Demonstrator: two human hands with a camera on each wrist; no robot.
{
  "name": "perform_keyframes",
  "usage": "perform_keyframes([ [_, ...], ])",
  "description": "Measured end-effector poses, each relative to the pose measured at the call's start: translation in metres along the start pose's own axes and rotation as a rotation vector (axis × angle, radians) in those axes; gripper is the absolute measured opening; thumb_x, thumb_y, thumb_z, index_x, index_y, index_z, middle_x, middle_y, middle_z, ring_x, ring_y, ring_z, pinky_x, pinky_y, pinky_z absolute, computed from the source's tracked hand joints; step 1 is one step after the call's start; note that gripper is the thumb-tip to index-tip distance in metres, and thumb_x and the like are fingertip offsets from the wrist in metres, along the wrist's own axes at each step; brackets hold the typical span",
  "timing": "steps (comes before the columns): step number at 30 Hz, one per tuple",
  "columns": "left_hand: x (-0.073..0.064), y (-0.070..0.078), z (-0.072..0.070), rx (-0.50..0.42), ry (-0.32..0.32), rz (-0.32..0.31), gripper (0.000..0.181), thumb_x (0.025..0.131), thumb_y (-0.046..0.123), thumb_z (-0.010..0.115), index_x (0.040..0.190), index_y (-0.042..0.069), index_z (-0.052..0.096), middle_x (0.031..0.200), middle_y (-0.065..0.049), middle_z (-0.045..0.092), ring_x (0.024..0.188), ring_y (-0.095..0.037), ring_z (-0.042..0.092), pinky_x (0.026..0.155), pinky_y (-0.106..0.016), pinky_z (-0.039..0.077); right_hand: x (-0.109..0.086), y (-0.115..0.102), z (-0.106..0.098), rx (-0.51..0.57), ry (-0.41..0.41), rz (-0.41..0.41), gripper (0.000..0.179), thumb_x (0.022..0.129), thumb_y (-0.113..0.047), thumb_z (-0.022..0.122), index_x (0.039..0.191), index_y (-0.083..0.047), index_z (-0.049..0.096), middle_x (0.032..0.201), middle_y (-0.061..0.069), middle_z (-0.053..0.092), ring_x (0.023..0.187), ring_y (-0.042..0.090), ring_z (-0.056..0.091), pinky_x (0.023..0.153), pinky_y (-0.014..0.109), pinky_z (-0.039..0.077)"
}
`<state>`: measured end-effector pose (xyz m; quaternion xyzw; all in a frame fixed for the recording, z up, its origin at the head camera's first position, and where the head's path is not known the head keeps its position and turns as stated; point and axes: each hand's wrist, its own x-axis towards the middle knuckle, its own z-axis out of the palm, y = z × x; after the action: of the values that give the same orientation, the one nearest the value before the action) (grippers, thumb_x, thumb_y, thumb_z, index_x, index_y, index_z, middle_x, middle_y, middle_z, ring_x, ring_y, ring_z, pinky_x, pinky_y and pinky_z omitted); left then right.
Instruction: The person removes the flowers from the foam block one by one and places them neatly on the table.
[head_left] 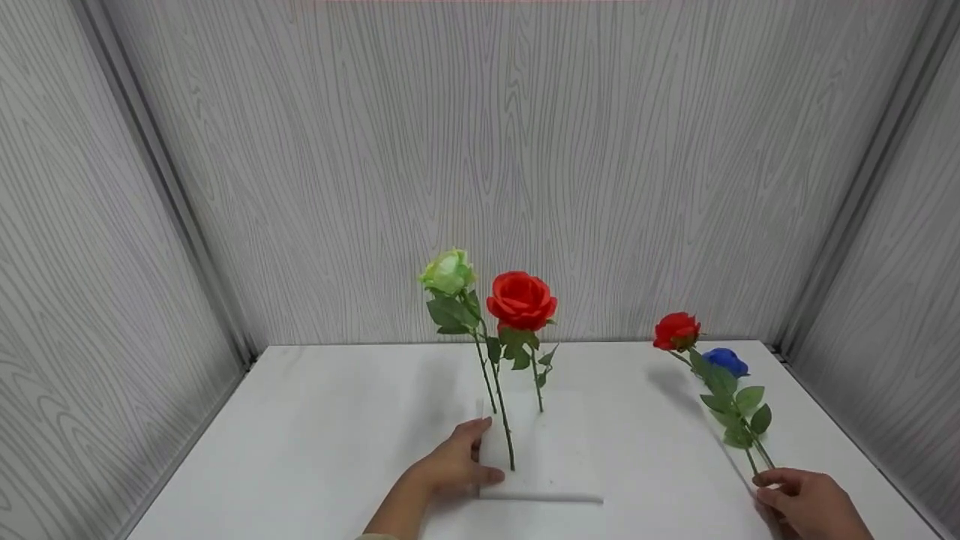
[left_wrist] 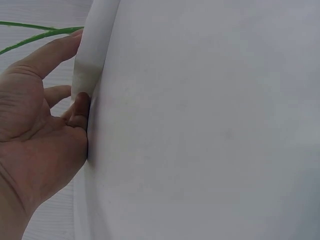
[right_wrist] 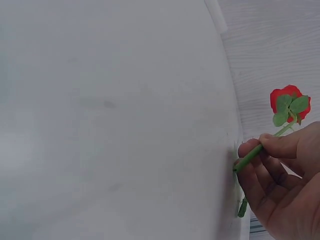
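My left hand (head_left: 454, 459) grips the left edge of a white slab (head_left: 559, 465), thumb and index finger spread along it. In the left wrist view that hand (left_wrist: 42, 115) touches the slab's edge (left_wrist: 90, 60). A pale green rose (head_left: 448, 272) and a red rose (head_left: 522, 301) stand upright on the slab, with several stems below. At the right, my right hand (head_left: 814, 504) pinches the stem of another red rose (head_left: 677, 331). The right wrist view shows this stem (right_wrist: 250, 157) between thumb and fingers. Beside it is a blue rose (head_left: 725, 363); I cannot tell whether it is also held.
The slab and flowers are on a white table (head_left: 330, 435). A grey wood-grain panel (head_left: 480, 165) rises behind the table, with side panels at left (head_left: 97, 285) and right (head_left: 885, 300). A second stem end (right_wrist: 242, 208) shows below my right fingers.
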<state>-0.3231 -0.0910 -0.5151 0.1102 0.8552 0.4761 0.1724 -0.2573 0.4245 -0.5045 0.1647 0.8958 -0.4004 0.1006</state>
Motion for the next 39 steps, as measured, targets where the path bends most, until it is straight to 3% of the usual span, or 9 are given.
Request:
perform_keyframes([
  [10, 0.0, 0.001, 0.001, -0.021, 0.007, -0.008, 0.098, 0.076, 0.024, 0.088, 0.157, 0.016, 0.034, 0.162, -0.013, 0.03, 0.138, -0.031, 0.046, 0.119, -0.054, 0.036, 0.001, 0.004, -0.004, -0.034, -0.033, 0.01, 0.041, 0.089, -0.028, 0.075, 0.119, 0.001, 0.07, 0.089, 0.006, 0.07, 0.076, 0.017, 0.06, 0.064, 0.032, 0.05],
  [21, 0.0, -0.001, 0.001, -0.008, 0.004, 0.025, 0.099, 0.077, 0.026, 0.088, 0.157, 0.013, 0.033, 0.161, -0.014, 0.03, 0.136, -0.029, 0.046, 0.119, -0.053, 0.036, -0.001, 0.005, -0.011, 0.019, -0.093, 0.03, 0.038, 0.091, -0.023, 0.074, 0.117, 0.004, 0.069, 0.088, 0.004, 0.073, 0.076, 0.016, 0.064, 0.067, 0.033, 0.054],
  [27, 0.001, 0.0, 0.001, -0.022, 0.011, 0.01, 0.099, 0.076, 0.025, 0.089, 0.157, 0.015, 0.034, 0.157, -0.014, 0.035, 0.136, -0.029, 0.046, 0.119, -0.054, 0.036, 0.003, 0.007, -0.014, 0.047, -0.12, 0.063, 0.037, 0.093, -0.019, 0.071, 0.119, 0.008, 0.067, 0.087, 0.004, 0.075, 0.077, 0.016, 0.066, 0.068, 0.033, 0.055],
  [39, 0.0, 0.0, 0.0, -0.003, -0.003, 0.014, 0.099, 0.076, 0.026, 0.088, 0.157, 0.013, 0.033, 0.159, -0.013, 0.033, 0.132, -0.029, 0.049, 0.114, -0.052, 0.042, 0.007, 0.01, -0.015, -0.162, -0.101, -0.025, 0.049, 0.084, -0.034, 0.079, 0.114, 0.005, 0.071, 0.103, 0.012, 0.075, 0.087, 0.015, 0.067, 0.074, 0.037, 0.058],
])
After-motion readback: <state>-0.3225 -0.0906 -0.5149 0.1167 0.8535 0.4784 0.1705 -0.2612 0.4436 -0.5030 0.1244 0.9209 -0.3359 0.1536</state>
